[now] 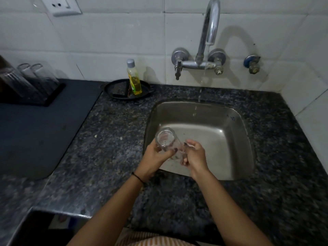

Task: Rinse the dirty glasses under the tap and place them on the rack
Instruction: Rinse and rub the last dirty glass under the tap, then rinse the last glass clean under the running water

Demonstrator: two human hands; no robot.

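Left hand (154, 158), right hand (195, 155) close together (both in a grip)

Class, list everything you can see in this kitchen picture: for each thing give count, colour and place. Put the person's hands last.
held glass: one, clear, over sink's near left corner
racked glasses: at least two, clear, far left
rack: one, black, counter's far left
tap: one, silver, wall, running
sink: one, steel, in counter
bottle: one, yellow, standing on tray
tray: one, black, by wall
counter: one, dark speckled, around sink
socket: one, white, wall top left
left hand: one, grips glass's upper end
right hand: one, holds its lower end
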